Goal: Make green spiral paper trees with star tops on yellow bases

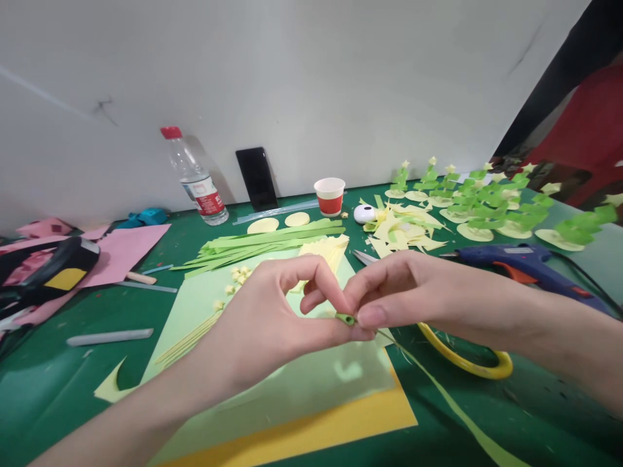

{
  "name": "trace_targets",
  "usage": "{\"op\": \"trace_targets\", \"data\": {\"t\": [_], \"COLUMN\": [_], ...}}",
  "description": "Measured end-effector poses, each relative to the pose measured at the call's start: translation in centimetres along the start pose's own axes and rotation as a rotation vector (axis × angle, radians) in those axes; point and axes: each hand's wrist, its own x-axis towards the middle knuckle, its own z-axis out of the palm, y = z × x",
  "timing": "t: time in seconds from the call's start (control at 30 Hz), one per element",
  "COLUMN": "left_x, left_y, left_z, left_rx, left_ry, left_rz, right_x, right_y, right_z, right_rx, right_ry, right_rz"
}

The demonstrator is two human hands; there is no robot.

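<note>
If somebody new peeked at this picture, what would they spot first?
Probably the left hand and right hand, meeting in the middle at a tiny green roll. Next might come the crowd of star-topped green plants at the back right. The red-capped bottle stands out too, at the back left.

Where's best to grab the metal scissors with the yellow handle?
Probably by the curved yellow handle, coming from the near right: its open loop sits on that side, while the pointed silver metal blades face away. The right hand hides the middle.
</note>
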Motion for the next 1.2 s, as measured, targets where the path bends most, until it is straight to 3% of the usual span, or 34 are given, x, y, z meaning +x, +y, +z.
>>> {"op": "trace_targets", "data": {"t": [0.17, 0.4, 0.5, 0.73, 1.2], "left_x": [0.08, -0.22, -0.36, -0.34, -0.46], "left_y": [0.15, 0.34, 0.29, -0.03, -0.09], "left_z": [0.06, -0.48, -0.61, -0.68, -0.38], "left_rx": [0.037, 0.081, 0.060, 0.034, -0.039], "left_ry": [0.018, -0.132, -0.093, -0.015, 0.007], "left_rz": [0.051, 0.203, 0.223, 0.181, 0.111], "right_x": [0.03, -0.32, -0.34, -0.39, -0.31], "right_y": [0.01, -0.60, -0.68, -0.50, -0.64], "right_z": [0.16, 0.04, -0.04, -0.61, -0.15], "right_rx": [-0.015, -0.013, 0.011, -0.007, 0.045], "right_ry": [0.025, -0.040, -0.048, -0.056, -0.076], "right_rz": [0.011, 0.003, 0.002, -0.029, -0.011]}}
